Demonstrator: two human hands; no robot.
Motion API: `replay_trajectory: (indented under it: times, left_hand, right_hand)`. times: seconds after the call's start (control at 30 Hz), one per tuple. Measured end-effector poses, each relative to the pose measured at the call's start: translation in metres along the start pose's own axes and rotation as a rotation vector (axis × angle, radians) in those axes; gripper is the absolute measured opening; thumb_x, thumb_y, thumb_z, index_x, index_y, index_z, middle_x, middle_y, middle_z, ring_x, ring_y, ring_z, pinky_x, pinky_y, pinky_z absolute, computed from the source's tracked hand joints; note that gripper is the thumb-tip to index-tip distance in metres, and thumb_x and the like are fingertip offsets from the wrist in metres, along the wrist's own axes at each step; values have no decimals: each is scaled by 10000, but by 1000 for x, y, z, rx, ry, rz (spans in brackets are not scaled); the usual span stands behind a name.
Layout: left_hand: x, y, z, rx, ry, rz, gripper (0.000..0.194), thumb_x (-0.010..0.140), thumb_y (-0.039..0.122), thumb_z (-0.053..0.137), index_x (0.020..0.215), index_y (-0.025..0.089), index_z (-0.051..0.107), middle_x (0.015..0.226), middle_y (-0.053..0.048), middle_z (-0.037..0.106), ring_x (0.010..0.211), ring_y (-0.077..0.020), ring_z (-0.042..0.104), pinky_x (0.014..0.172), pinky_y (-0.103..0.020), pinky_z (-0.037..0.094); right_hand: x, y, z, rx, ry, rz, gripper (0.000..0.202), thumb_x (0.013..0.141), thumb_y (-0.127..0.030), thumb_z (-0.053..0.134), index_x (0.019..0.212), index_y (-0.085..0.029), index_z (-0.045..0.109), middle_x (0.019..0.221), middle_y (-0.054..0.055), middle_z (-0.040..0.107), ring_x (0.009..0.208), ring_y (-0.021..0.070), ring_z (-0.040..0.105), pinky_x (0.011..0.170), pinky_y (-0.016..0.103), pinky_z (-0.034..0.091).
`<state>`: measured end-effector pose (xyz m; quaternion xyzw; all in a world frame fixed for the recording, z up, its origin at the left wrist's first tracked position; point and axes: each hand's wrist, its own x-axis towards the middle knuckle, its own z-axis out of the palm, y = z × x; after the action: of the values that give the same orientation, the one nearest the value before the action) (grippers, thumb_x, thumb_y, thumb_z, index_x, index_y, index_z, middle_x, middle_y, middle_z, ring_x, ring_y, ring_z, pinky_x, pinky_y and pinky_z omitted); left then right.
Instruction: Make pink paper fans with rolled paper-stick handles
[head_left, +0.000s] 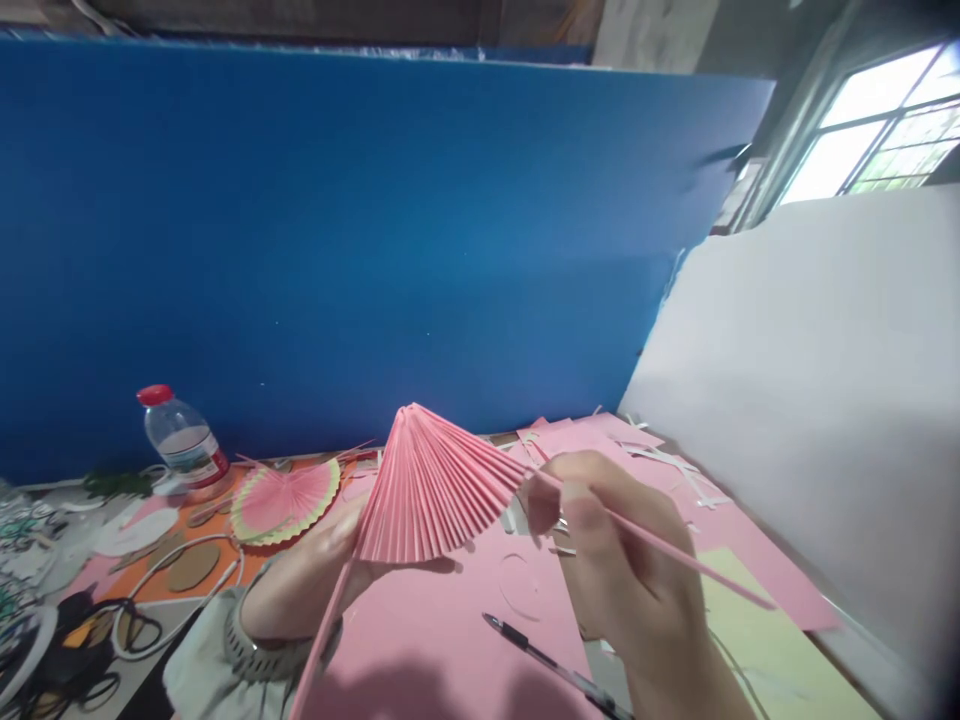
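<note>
A pink pleated paper fan (435, 490) is spread in front of me, its narrow point at the top and its wide folded edge below. My left hand (322, 570) grips the fan's left side, with its fingers mostly hidden behind the paper. From that side a thin pink strip (322, 640) runs down toward me. My right hand (615, 540) is closed at the fan's right corner, pinching a second thin pink strip (690, 560) that slants past its fingers. Whether this strip is joined to the fan I cannot tell.
Pink paper sheets (465, 640) cover the table, with a black pen (540, 665) on them. A finished-looking pink fan with yellow edge (285, 505), a red-capped bottle (184, 440) and cables (124, 620) lie left. Pale yellow paper (772, 650) lies right; a blue panel (375, 230) stands behind.
</note>
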<state>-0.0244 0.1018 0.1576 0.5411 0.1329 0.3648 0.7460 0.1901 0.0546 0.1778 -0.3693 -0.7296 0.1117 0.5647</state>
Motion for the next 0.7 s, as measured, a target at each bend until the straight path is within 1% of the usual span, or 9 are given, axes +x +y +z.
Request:
replay_trajectory:
  times: [0.1, 0.17, 0.23, 0.3, 0.37, 0.47, 0.53, 0.6, 0.7]
  left_hand:
    - [-1, -1, -8, -4, -24, -30, 402, 853, 513, 521, 1042, 179, 640, 802, -66, 640, 677, -176, 632, 617, -302, 534]
    - [-2, 1, -11, 6, -22, -56, 337, 889, 468, 489, 1023, 197, 637, 689, -20, 587, 551, -121, 583, 490, -218, 486]
    - [-5, 6, -13, 55, 32, -76, 307, 896, 443, 497, 1063, 216, 621, 633, 15, 537, 476, -74, 504, 430, -159, 412]
    - [-8, 12, -14, 167, 117, -82, 295, 886, 411, 536, 1114, 235, 600, 664, 24, 532, 457, -41, 440, 419, -131, 357]
    - [-12, 18, -17, 337, 178, -79, 304, 870, 350, 583, 1158, 252, 576, 772, -1, 567, 527, -54, 481, 448, -138, 374]
    - [-18, 25, -22, 598, 227, -89, 278, 863, 284, 597, 1139, 259, 579, 893, -38, 612, 693, -120, 566, 542, -184, 450]
    - [-22, 29, -23, 737, 267, -97, 208, 867, 290, 587, 1069, 247, 617, 883, -37, 632, 694, -128, 567, 575, -202, 470]
    - [-24, 32, -21, 846, 288, -95, 173, 866, 297, 585, 1011, 233, 652, 831, -27, 642, 643, -118, 552, 576, -201, 474]
    - [-25, 37, -15, 955, 261, -93, 154, 873, 313, 568, 916, 229, 689, 720, -5, 636, 592, -110, 543, 554, -178, 466]
  right_hand:
    - [1, 1, -5, -42, 166, -45, 267, 955, -193, 396, 732, -206, 543, 644, -26, 536, 605, 112, 518, 564, 260, 374]
    - [3, 0, -6, -48, 276, -37, 283, 943, -207, 415, 698, -207, 556, 623, -25, 543, 591, 118, 518, 549, 268, 366]
    - [6, -2, -6, -45, 375, 25, 306, 930, -234, 437, 649, -209, 556, 579, -31, 532, 548, 118, 497, 507, 272, 343]
    - [8, -1, -8, -43, 459, 116, 324, 916, -274, 469, 608, -212, 549, 545, -38, 517, 515, 115, 477, 486, 274, 331]
    - [11, 1, -11, -24, 554, 192, 310, 892, -312, 518, 600, -219, 562, 557, -38, 531, 517, 117, 485, 498, 276, 346]
    - [12, 8, -17, 80, 644, 254, 244, 857, -356, 589, 646, -235, 608, 647, -23, 591, 570, 138, 549, 533, 287, 389]
    - [12, 13, -22, 157, 656, 290, 211, 846, -370, 617, 677, -243, 619, 685, -19, 610, 593, 145, 570, 572, 296, 423]
    - [12, 17, -25, 207, 655, 328, 205, 834, -374, 638, 683, -239, 608, 669, -25, 595, 601, 136, 562, 631, 299, 441]
    - [13, 20, -26, 285, 629, 389, 244, 814, -390, 655, 661, -218, 576, 628, -34, 548, 567, 111, 514, 612, 271, 425]
